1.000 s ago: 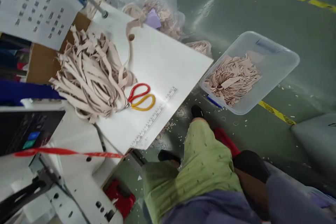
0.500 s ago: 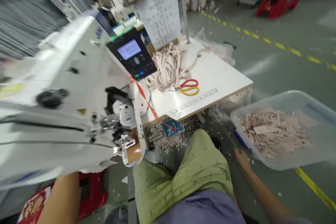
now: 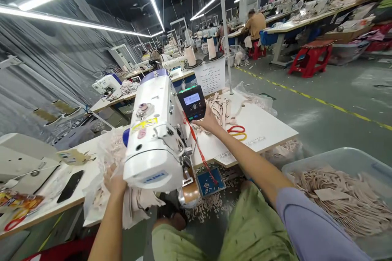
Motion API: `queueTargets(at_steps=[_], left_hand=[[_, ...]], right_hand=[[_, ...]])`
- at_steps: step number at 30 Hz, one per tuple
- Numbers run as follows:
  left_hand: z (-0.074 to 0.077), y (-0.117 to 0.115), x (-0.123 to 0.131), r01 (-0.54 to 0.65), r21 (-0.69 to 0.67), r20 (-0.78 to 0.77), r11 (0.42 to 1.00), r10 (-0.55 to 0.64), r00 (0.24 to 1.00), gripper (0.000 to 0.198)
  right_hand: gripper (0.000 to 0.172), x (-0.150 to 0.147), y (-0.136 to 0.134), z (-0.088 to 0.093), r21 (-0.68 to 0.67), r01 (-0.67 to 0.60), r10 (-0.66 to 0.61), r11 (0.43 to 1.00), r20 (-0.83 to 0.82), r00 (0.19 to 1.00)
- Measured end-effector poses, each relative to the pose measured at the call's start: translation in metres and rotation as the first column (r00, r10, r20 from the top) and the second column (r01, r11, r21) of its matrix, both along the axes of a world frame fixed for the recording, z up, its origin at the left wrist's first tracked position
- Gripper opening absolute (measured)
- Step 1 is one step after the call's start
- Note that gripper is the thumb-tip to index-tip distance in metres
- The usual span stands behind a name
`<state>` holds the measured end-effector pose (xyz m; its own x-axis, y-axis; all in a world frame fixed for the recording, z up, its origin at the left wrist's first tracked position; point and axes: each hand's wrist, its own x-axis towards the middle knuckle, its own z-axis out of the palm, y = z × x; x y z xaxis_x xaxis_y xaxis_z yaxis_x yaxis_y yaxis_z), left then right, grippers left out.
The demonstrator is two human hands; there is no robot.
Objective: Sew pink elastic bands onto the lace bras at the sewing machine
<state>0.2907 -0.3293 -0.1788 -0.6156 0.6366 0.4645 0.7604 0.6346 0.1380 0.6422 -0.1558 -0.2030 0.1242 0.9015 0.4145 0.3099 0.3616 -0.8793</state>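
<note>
A white sewing machine [image 3: 153,138] stands on the table in front of me. My right hand [image 3: 208,123] reaches up to its black control panel [image 3: 192,104], fingers against the panel's lower edge, beside a heap of beige elastic strips [image 3: 222,108]. My left hand [image 3: 114,181] rests behind the machine's left end on a pile of pale fabric pieces [image 3: 134,204]; its fingers are mostly hidden by the machine. Red and yellow scissors [image 3: 237,131] lie on the white table [image 3: 266,128] right of the strips.
A clear plastic bin [image 3: 337,163] of beige strips sits on the floor at my right. A black phone [image 3: 70,185] lies on the table at left. Scraps litter the floor under the table. A seated person [image 3: 255,24] works far back; red stools [image 3: 309,59] stand nearby.
The view swung up from the floor to the machine. My right hand rose from beside the bin to the control panel. My left hand came up to the fabric pile.
</note>
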Motion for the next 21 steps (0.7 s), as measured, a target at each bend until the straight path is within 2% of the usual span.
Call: queueTargets(at_steps=[3,7,11,13,16,21], left_hand=[[0.003,0.006,-0.011,-0.002,-0.058,0.049,0.998,0.005,0.999,0.036],[0.001,0.003,-0.014,0.033,-0.114,0.062,0.993,-0.026,0.998,0.043],[0.003,0.003,-0.013,0.043,-0.142,0.072,0.989,-0.033,0.997,0.044],[0.004,0.004,-0.012,0.044,-0.147,0.081,0.988,-0.032,0.996,0.043],[0.004,0.005,-0.013,0.042,-0.142,0.089,0.989,-0.030,0.996,0.042],[0.004,0.005,-0.013,0.043,-0.137,0.100,0.990,-0.030,0.995,0.043]], right_hand=[[0.099,-0.016,0.005,-0.004,0.003,0.051,-0.050,0.999,-0.043,0.998],[0.092,-0.014,0.007,-0.009,-0.028,0.079,-0.081,0.997,-0.097,0.992],[0.050,-0.004,0.016,0.004,-0.054,0.029,-0.037,0.998,-0.155,0.987],[0.038,0.001,0.020,0.011,-0.043,0.008,-0.016,0.999,-0.174,0.985],[0.037,0.004,0.021,0.016,-0.029,0.007,-0.012,1.000,-0.189,0.982],[0.038,0.002,0.020,0.013,-0.030,-0.013,0.006,0.999,-0.216,0.976]])
